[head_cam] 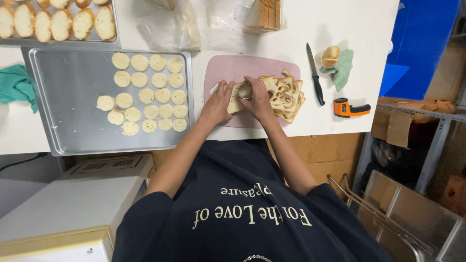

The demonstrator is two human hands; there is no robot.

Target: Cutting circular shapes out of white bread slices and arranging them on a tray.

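On the pink cutting board (228,68) lies a slice of white bread (236,103). My left hand (218,103) presses on the slice's left side. My right hand (257,99) grips a small round metal cutter (245,90) standing on the slice. Just right of my right hand is a stack of bread slices with round holes cut out (286,97).
A metal baking tray (63,126) at left holds several cut bread rounds (145,94). Another tray with sliced baguette (58,22) sits at top left, a teal cloth (17,85) at far left. A black-handled knife (315,75), an orange thermometer gun (350,108), a green cloth (343,68) and bagged bread (267,14) lie around the board.
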